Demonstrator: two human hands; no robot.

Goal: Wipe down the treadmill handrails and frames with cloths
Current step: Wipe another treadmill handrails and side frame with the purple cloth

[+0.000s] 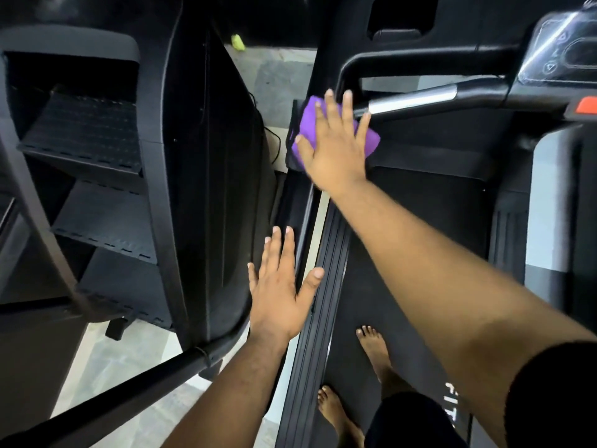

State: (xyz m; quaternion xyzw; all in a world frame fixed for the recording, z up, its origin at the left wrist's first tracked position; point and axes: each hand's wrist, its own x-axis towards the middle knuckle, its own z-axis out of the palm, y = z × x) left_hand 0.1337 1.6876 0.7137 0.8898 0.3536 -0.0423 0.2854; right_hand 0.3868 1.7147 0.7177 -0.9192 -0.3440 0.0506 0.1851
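Observation:
My right hand (334,143) lies flat with spread fingers on a purple cloth (307,122), pressing it against the dark left upright of the treadmill frame (323,59). Just right of the cloth runs the handrail with its silver grip section (413,100). My left hand (281,286) hovers lower down, fingers apart and holding nothing, above the gap between the treadmill's ribbed side rail (323,286) and the neighbouring machine. The cloth's middle is hidden under my palm.
A black stair-climber machine (200,156) stands close on the left, with steps (87,130) and a tube rail (129,386). The treadmill console (562,50) is at top right. My bare feet (371,350) stand on the belt (420,221). A yellow-green object (238,42) lies on the floor.

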